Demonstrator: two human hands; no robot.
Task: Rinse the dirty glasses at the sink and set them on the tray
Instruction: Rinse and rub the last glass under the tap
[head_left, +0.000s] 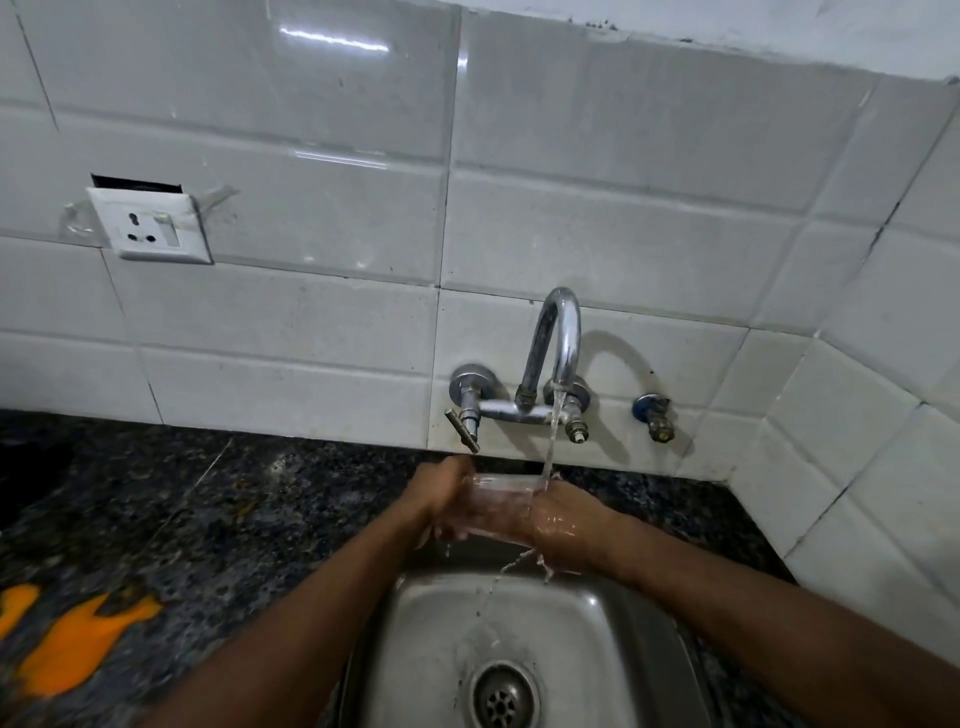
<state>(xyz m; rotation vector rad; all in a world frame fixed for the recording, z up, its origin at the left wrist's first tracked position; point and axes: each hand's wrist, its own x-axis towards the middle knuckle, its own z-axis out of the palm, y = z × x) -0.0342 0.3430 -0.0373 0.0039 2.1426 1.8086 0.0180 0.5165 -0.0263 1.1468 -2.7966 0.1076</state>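
A clear glass (501, 493) is held over the steel sink (426, 623), under the running stream from the chrome tap (558, 332). My left hand (447, 493) grips the glass from the left side. From the right, my right hand (563, 522) wraps round it, wet, with water running off it into the basin. The glass is see-through and blurred, so its exact tilt is unclear. No tray is in view.
Dark speckled granite counter (208, 519) surrounds the sink, with blurred orange patches (83, 639) at the left. White tiled wall behind holds a socket (150, 226) and a spare valve (655, 415). The drain (501, 699) sits at the basin's bottom.
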